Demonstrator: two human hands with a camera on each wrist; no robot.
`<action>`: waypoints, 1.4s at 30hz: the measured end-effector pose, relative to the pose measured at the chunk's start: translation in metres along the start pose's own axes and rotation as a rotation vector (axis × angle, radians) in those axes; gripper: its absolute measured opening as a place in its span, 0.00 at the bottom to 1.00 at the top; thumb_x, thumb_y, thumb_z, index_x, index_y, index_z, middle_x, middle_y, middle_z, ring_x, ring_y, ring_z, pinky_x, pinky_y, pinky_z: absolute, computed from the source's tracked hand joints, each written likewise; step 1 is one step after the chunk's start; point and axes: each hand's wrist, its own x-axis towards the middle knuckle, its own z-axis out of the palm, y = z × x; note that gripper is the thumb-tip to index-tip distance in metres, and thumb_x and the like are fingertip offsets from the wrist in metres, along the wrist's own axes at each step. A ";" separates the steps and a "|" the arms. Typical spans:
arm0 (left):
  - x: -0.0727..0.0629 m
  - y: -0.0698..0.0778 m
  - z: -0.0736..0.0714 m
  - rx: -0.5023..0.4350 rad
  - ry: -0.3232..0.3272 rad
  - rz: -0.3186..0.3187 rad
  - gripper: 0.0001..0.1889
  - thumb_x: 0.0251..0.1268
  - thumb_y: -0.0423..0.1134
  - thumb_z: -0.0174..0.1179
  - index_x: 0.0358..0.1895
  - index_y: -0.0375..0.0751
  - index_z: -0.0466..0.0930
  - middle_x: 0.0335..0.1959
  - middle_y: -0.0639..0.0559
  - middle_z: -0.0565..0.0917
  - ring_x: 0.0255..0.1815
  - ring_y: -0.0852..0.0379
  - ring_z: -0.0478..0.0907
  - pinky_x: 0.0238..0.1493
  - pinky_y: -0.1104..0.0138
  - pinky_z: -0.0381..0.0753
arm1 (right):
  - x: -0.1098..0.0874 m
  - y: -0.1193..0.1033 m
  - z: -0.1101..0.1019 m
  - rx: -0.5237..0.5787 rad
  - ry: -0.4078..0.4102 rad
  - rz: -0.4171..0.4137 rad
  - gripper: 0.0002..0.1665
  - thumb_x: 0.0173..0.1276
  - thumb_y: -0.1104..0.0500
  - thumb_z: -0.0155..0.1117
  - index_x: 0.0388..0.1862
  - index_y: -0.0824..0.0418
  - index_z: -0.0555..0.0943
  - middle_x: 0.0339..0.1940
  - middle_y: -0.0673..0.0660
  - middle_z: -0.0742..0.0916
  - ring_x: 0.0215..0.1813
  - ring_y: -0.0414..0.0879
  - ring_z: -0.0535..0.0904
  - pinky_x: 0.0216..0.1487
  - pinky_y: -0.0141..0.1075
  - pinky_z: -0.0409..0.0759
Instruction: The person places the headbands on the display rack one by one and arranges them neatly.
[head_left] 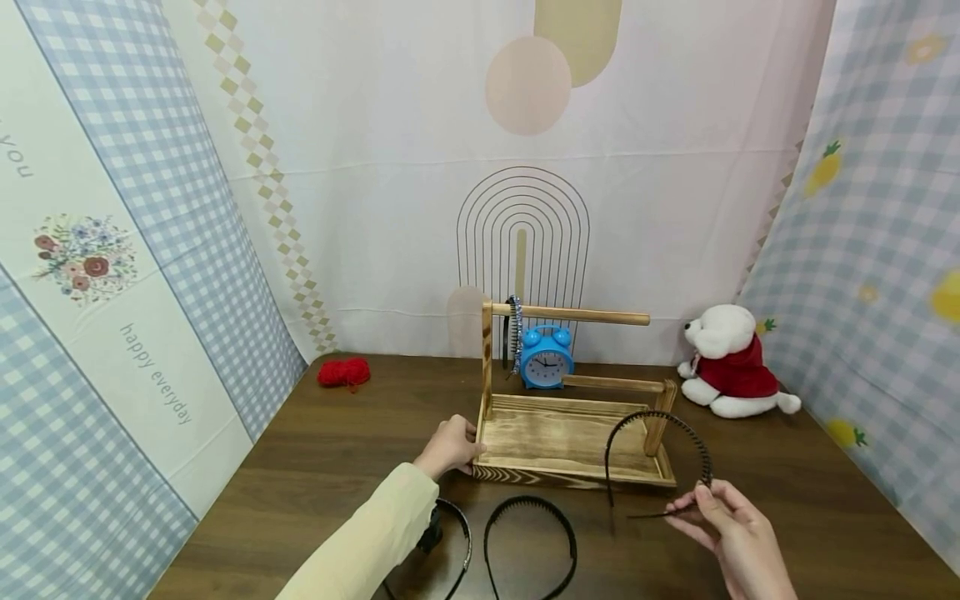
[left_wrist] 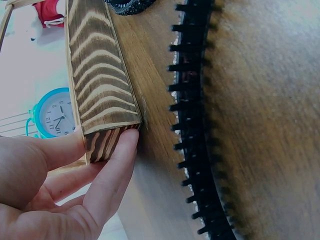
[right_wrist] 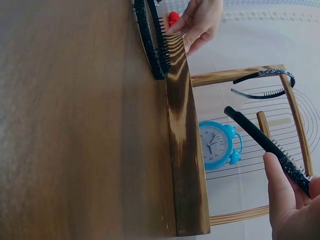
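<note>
Person's L arm: long, pale cream-yellow cloth sleeve [head_left: 367, 537], plain, approx. one tone throughout, w/ soft folds & a fairly loose cut; its end sits nr the wrist. L hand [head_left: 450, 447] bare, incl. all visible fingers. R hand [head_left: 733, 529] likewise bare, cut off by the bottom edge in head view, so R sleeve type can't be told.

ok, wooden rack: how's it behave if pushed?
The wooden rack would probably slide before tipping, given its long, low tray. It looks stiff but fairly light: thin wooden sides, slim bars. Its upper bar, attached at one end only, might wobble, so the sparkly headband hanging there could swing.
</note>
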 end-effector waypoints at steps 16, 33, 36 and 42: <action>-0.001 0.002 -0.001 0.006 -0.009 0.003 0.18 0.64 0.27 0.62 0.54 0.17 0.75 0.36 0.34 0.84 0.25 0.49 0.83 0.25 0.61 0.88 | 0.003 -0.010 -0.004 0.236 0.015 -0.264 0.10 0.77 0.60 0.52 0.38 0.65 0.76 0.36 0.55 0.85 0.42 0.47 0.87 0.47 0.41 0.87; -0.003 0.002 -0.001 -0.002 -0.015 -0.017 0.19 0.65 0.27 0.62 0.56 0.18 0.74 0.38 0.34 0.83 0.25 0.51 0.83 0.26 0.61 0.88 | 0.012 -0.023 0.004 0.450 0.207 -0.366 0.11 0.73 0.60 0.58 0.38 0.68 0.74 0.33 0.60 0.87 0.40 0.53 0.87 0.45 0.44 0.88; -0.002 0.002 -0.001 -0.001 -0.014 -0.021 0.20 0.65 0.27 0.62 0.57 0.19 0.74 0.40 0.33 0.83 0.25 0.51 0.83 0.26 0.62 0.88 | 0.015 -0.026 0.006 0.485 0.267 -0.365 0.12 0.71 0.60 0.60 0.37 0.69 0.74 0.33 0.61 0.87 0.38 0.53 0.87 0.45 0.44 0.88; 0.001 0.002 -0.001 -0.005 -0.012 -0.022 0.19 0.65 0.28 0.62 0.55 0.19 0.75 0.39 0.33 0.84 0.26 0.51 0.83 0.26 0.61 0.88 | 0.021 -0.034 0.011 0.561 0.342 -0.366 0.13 0.69 0.61 0.63 0.35 0.71 0.73 0.31 0.64 0.87 0.36 0.55 0.87 0.43 0.46 0.88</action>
